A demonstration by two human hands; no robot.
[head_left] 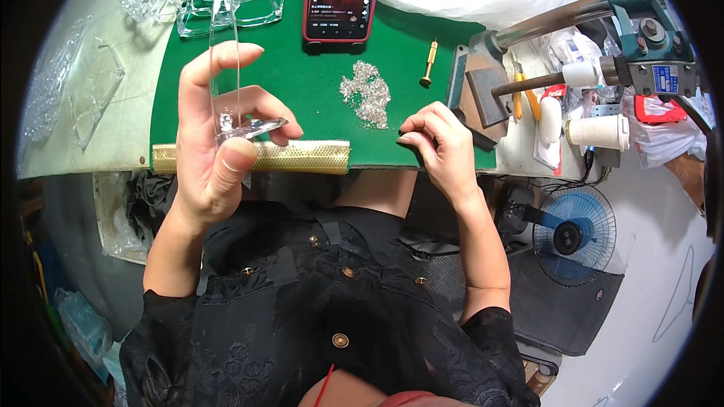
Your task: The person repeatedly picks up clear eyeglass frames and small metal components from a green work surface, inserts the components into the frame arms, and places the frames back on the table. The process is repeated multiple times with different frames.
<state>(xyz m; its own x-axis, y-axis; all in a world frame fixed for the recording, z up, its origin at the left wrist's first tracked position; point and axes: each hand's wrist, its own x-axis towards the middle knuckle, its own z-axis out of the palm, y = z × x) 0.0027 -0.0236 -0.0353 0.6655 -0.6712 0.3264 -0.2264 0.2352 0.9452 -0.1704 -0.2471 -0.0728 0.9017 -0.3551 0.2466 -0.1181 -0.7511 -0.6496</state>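
Observation:
My left hand (pixel 210 132) is raised above the near left part of the green mat (pixel 305 90). Pinched between its thumb and fingers is a clear plastic eyeglass frame (pixel 225 26), with a long see-through temple standing up past the fingers. My right hand (pixel 441 143) is low at the mat's near edge, thumb and forefinger pressed together; whatever they hold is too small to name. Just left of it lies a loose pile of tiny silvery metal pieces (pixel 369 98). Beyond that hand rests a small golden screwdriver (pixel 429 64).
A gold perforated strip (pixel 309 157) runs along the near edge. A red-cased phone (pixel 338 0) stands at the back beside more clear eyeglass frames (pixel 226 15). On the right are a heavy metal press (pixel 558 22), orange-handled pliers (pixel 530 98) and a white cup (pixel 599 133).

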